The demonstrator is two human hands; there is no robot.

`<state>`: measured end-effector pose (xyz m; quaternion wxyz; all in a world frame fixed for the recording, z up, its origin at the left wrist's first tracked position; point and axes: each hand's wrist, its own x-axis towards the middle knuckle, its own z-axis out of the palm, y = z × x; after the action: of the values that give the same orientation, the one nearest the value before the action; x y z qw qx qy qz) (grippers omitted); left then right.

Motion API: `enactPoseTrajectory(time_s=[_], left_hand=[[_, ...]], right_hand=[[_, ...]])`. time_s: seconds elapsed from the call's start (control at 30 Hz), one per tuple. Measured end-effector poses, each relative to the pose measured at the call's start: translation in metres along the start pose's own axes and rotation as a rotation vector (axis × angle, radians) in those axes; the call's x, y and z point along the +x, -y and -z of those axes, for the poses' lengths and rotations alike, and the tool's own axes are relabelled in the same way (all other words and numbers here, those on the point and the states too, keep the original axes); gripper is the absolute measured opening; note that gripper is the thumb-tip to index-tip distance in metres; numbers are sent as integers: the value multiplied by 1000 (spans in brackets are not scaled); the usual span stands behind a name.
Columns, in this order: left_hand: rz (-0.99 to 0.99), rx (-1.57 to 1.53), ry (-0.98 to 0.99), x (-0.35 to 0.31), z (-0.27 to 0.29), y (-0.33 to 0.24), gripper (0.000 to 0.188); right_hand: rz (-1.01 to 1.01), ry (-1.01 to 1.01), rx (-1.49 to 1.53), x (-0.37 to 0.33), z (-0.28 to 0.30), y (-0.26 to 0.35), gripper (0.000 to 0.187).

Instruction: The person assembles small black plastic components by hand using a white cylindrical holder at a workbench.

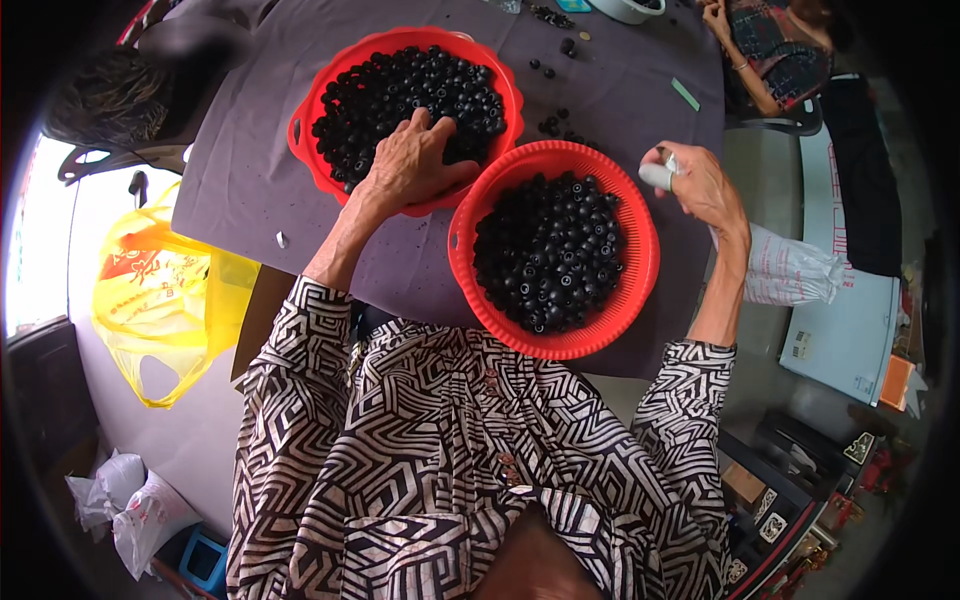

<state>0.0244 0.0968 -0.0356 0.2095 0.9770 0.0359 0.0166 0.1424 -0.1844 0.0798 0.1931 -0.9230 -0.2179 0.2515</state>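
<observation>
My left hand (420, 160) rests in a red scalloped basin (300, 140) at the far left, its fingers apart and bent down among small round black pieces (410, 85). Nearer to me and to the right is a round red slatted basket (640, 240), filled with more black pieces (550, 250), some with pale rings on top. Right of that basket, my right hand (700, 185) is raised with its fingers curled. Something white (657, 175) shows at its fingertips; I cannot tell whether it is held or wrapped round a finger.
Loose black pieces (565, 125) lie on the grey cloth-covered table (600, 60) behind the basket. A white plastic bag (795, 265) is beyond my right wrist, and a yellow bag (165, 290) hangs at the left. Another person's arm (745, 70) shows at the far right.
</observation>
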Motion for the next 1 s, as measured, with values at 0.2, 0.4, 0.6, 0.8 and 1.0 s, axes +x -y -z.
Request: enactPoseTrajectory(time_s=[0.2,0.4,0.6,0.8,1.0], left_hand=[[8,-107,42,6,-1,2,46],[-29,-151,49,9,0,7,44],[-52,-229,19,9,1,10,36],[-49,-309,-79,13,1,13,29],[149,-456,-103,13,13,10,26]], right_hand=[[14,-245,-70,5,-16,-28,23],[-65,-479,-36,24,-37,-77,19],[-145,-117,-61,27,-63,-98,24],[-74,-310,-126,25,-78,-108,29],[-6,-326,-173,19,-84,-118,32]])
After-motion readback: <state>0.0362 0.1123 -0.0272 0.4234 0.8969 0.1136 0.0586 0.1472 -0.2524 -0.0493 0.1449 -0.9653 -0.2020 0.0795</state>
